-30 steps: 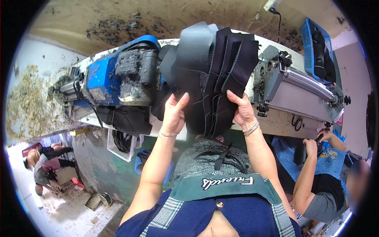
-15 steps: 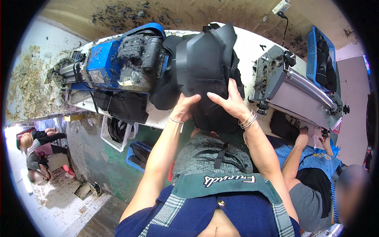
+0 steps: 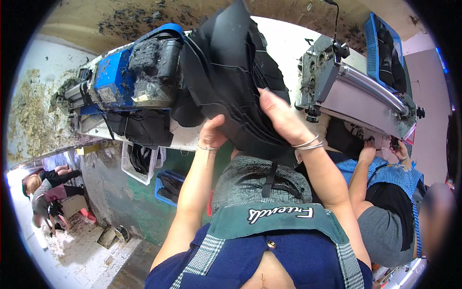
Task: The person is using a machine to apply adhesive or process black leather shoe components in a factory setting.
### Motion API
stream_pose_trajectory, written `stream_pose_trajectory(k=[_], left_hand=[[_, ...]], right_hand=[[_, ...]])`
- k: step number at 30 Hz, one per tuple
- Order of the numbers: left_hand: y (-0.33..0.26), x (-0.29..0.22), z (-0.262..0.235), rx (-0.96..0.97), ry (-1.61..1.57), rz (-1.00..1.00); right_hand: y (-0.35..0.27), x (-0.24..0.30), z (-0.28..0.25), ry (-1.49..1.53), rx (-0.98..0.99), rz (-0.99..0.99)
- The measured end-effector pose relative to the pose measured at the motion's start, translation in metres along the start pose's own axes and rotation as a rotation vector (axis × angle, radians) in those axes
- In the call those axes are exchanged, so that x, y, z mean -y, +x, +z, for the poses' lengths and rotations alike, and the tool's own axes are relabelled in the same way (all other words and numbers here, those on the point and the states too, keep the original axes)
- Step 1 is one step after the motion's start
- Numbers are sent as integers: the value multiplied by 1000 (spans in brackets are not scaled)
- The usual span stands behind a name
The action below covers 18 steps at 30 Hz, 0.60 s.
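White lettering [image 3: 280,214] stands on the green apron [image 3: 225,225].

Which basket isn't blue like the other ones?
The white basket at the left; the lower basket beside it and the upper-right basket are both blue.

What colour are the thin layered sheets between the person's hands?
Black; the thin layered sheets show best in the head view.

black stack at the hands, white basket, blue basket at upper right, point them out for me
black stack [image 3: 227,83], head view: middle of its upper face
white basket [image 3: 136,176], head view: its lower wall
blue basket [image 3: 371,54], head view: its left wall
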<state>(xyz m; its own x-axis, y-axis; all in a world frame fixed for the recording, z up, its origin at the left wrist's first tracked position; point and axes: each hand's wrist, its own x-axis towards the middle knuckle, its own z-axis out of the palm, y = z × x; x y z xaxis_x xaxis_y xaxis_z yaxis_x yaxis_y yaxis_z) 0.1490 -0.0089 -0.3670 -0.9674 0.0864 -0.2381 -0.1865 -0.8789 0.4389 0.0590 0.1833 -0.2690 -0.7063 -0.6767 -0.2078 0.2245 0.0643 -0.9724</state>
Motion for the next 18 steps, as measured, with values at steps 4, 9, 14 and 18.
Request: stream_pose_trajectory(k=[4,9,14,18], left_hand=[[-39,-10,-42,47,-98,205],[-74,-44,-41,-53,-69,465],[-98,-63,-20,36,156,285],[-116,-76,-22,130,415,-26]], right_hand=[[-29,-23,-33,56,-274,-40],[-55,-177,-54,-643,-480,169],[-46,-201,-52,-1061,-550,-61],[-37,-136,6,-295,-352,-49]])
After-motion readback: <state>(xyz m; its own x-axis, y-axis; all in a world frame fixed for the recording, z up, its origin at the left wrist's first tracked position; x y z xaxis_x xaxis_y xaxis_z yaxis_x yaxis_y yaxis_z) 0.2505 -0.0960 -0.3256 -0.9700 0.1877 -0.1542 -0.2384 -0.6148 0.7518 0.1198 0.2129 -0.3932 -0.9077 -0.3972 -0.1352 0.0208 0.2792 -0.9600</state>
